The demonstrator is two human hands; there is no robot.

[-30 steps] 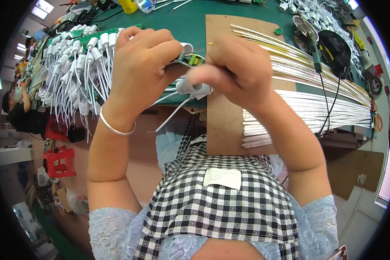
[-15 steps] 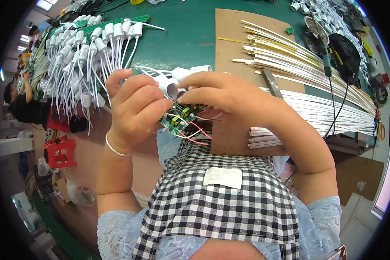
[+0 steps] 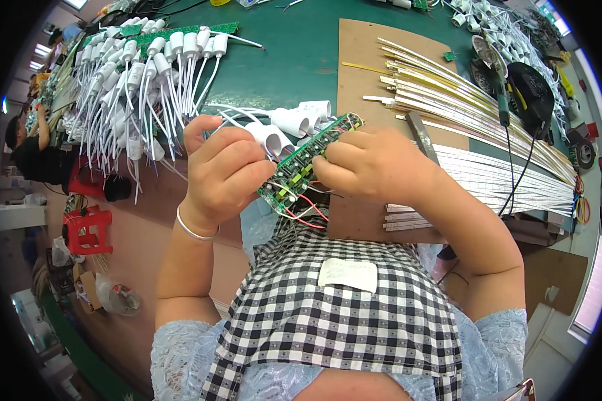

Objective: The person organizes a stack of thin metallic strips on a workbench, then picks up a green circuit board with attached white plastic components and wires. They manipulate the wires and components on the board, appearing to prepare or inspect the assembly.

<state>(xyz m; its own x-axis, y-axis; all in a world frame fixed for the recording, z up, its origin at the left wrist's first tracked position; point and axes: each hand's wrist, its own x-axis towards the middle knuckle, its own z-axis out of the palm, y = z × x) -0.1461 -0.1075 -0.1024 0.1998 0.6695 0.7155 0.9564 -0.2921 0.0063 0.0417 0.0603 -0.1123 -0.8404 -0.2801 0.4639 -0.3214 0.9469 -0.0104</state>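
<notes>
A long green circuit board (image 3: 312, 152), crowded with small parts, slants between my hands above my lap. My left hand (image 3: 226, 172) is closed, its thumb and fingertips pressed at the board's left edge. My right hand (image 3: 374, 164) has its fingers curled over the board's right side. Red and white wires hang from the near end of the board. Just behind it lie several white cylindrical caps (image 3: 291, 122) with white cables, close to my left fingertips. What exactly lies under the fingertips of each hand is hidden.
A heap of white capped cables (image 3: 134, 83) covers the table's left side. To the right, long LED-like strips (image 3: 448, 87) fan over a brown board (image 3: 358, 43), with a dark metal bar (image 3: 421, 137) across them. A black tool with a cord (image 3: 532, 93) lies farther right.
My right hand has drawn back from the white caps and moved right onto the board. More of the circuit board and the caps now shows. My left hand has shifted slightly right.
</notes>
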